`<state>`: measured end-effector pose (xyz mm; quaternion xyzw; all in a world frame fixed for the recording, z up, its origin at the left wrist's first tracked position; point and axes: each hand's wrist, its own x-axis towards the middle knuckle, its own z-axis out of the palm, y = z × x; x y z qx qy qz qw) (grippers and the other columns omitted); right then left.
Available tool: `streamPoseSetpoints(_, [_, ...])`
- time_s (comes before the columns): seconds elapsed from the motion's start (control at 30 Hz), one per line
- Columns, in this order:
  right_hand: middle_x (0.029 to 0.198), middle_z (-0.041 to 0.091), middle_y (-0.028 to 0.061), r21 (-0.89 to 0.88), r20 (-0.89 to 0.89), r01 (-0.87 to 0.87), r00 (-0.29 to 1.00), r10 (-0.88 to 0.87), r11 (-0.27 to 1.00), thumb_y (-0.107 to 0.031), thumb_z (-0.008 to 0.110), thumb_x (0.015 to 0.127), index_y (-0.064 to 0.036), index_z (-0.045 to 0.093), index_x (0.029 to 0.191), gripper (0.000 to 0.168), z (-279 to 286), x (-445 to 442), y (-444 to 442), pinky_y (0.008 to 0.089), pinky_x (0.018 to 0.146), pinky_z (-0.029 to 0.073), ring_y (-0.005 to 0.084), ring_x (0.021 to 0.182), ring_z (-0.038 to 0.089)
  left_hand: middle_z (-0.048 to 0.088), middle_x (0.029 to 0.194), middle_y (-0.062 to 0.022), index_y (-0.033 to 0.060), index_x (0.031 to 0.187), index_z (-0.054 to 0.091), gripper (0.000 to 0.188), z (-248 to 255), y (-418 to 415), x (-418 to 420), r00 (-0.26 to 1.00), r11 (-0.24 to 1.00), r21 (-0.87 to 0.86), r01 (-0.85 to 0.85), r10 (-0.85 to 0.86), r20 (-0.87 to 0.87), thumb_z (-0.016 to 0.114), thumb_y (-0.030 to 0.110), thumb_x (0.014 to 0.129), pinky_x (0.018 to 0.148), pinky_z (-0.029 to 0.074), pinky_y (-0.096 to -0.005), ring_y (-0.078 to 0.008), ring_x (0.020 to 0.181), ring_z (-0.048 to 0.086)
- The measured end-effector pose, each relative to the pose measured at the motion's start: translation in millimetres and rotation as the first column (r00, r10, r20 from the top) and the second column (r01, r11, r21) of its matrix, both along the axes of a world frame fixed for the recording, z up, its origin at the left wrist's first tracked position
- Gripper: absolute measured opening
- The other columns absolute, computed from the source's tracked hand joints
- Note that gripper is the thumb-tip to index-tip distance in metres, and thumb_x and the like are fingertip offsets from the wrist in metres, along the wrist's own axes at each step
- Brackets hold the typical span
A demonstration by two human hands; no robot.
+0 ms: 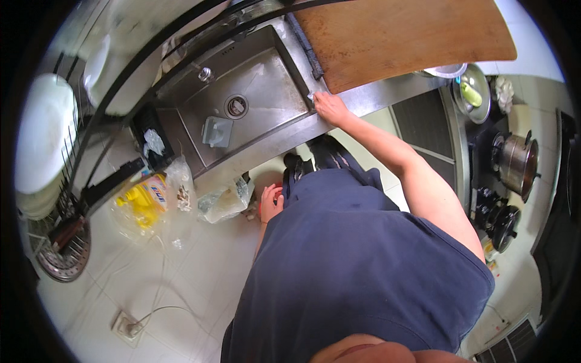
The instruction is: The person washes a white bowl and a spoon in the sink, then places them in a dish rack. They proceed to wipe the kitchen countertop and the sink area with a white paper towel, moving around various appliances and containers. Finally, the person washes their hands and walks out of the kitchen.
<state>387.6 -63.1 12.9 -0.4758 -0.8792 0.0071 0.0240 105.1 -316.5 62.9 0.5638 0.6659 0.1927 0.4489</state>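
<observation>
My right hand (332,109) rests on the steel counter rim by the near right corner of the sink (268,81). Its fingertips pinch a small whitish crumpled piece (312,95); whether this is paper or plastic is unclear. A large wooden cutting board (399,41) lies just beyond that hand. Down beside my body is my left hand (271,204), its fingers curled. Something red (260,210) shows behind it, mostly hidden, and I cannot tell whether the hand holds it. In the sink, a clear plastic container (218,132) sits near the drain (236,107).
To the left hang a clear bag with a yellow bottle (147,195) and another plastic bag (227,199). White plates (45,131) stand in a rack at far left. On the right are a metal bowl (482,109) holding a green vegetable, and a steel pot (517,163).
</observation>
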Motion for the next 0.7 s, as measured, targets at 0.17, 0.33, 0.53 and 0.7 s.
streamPoseSetpoints(0.17, [0.078, 0.054, 0.0072, 0.045, 0.275, -0.259, 0.932, 0.237, 0.965, -0.020, 0.055, 0.072, -0.012, 0.064, 0.060, 0.017, 11.9, -18.1, 29.8, 0.0329, 0.054, 0.046, 0.0209, 0.072, 0.056, 0.050, 0.122, -0.0162, 0.0066, 0.103, 0.059, 0.024, -16.9, -21.6, -11.1, 0.992, 0.992, 0.031, -0.123, 0.122, 0.018, 0.055, 0.012, 0.080, 0.103, 0.028, -0.0415, -0.0369, 0.120, 0.039])
streamPoseSetpoints(0.33, [0.078, 0.056, 0.0077, -0.045, 0.430, -0.211, 0.878, 0.210, 0.976, -0.019, 0.055, 0.074, -0.012, 0.065, 0.064, 0.016, 18.3, -35.7, 63.0, 0.0294, 0.056, 0.047, 0.0209, 0.075, 0.057, 0.052, 0.119, -0.0165, 0.0041, 0.101, 0.060, 0.023, -22.9, -47.6, -8.6, 0.960, 0.960, 0.039, -0.278, 0.275, 0.056, 0.054, 0.012, 0.081, 0.103, 0.028, -0.0391, -0.0339, 0.118, 0.042])
streamPoseSetpoints(0.53, [0.076, 0.059, 0.0067, -0.165, 0.569, -0.314, 0.744, 0.350, 0.935, -0.019, 0.054, 0.076, -0.013, 0.065, 0.065, 0.016, 39.6, -53.5, 78.7, 0.0312, 0.063, 0.045, 0.0203, 0.075, 0.057, 0.053, 0.117, -0.0168, 0.0041, 0.102, 0.059, 0.023, -37.1, -76.5, 8.9, 0.927, 0.930, -0.001, -0.369, 0.367, 0.077, 0.054, 0.010, 0.080, 0.102, 0.030, -0.0386, -0.0329, 0.115, 0.044])
streamPoseSetpoints(0.7, [0.076, 0.061, 0.0070, -0.110, 0.477, -0.274, 0.828, 0.293, 0.955, -0.016, 0.054, 0.076, -0.012, 0.064, 0.065, 0.016, 38.0, -52.3, 91.9, 0.0324, 0.067, 0.044, 0.0206, 0.079, 0.059, 0.051, 0.119, -0.0175, 0.0050, 0.102, 0.059, 0.024, -37.2, -74.7, 28.0, 0.890, 0.899, -0.079, -0.430, 0.437, 0.131, 0.054, 0.011, 0.079, 0.102, 0.029, -0.0397, -0.0363, 0.117, 0.041])
